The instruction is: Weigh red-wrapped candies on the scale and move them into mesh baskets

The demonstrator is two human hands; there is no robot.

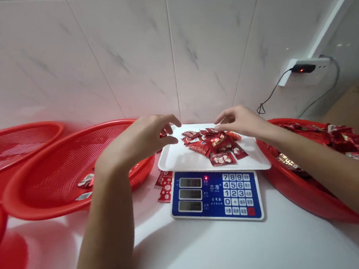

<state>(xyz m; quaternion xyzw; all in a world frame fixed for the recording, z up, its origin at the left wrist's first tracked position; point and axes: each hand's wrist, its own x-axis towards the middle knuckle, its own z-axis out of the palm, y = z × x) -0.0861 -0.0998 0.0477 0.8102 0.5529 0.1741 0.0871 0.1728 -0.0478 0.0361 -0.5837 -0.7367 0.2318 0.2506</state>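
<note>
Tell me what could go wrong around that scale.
The left hand is at the edge of the tray; leaning on it would probably throw off the reading on the scale.

Some packets lie near the tray's front edge, so a careless sweep might knock them off.

The right arm reaches across the heaped right basket and could brush packets out.

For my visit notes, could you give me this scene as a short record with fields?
Centre: shallow white rectangular tray bearing shiny red packets
Front: blue-and-white electronic scale
Left hand: open, at the tray's left end
Right hand: open, near the packets' far edge
Left side: red plastic mesh baskets
Right side: red plastic basket heaped with packets
</note>
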